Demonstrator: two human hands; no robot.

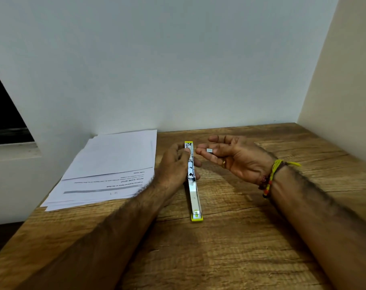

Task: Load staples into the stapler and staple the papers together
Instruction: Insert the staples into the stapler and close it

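A white and yellow-green stapler (193, 189) lies fully opened flat on the wooden table (230, 248), its metal staple channel at the far half. My left hand (174, 166) grips that far half from the left, thumb on the channel. My right hand (234, 158) hovers palm up just right of the stapler's far end. A small silver strip of staples (209, 150) rests on its straightened fingers. A loose stack of white papers (111, 168), some printed, lies to the left of the stapler.
A white wall runs along the table's far edge, and a beige panel (341, 80) closes off the right side. The table's left edge drops off beside the papers. A dark window opening (4, 114) sits at far left.
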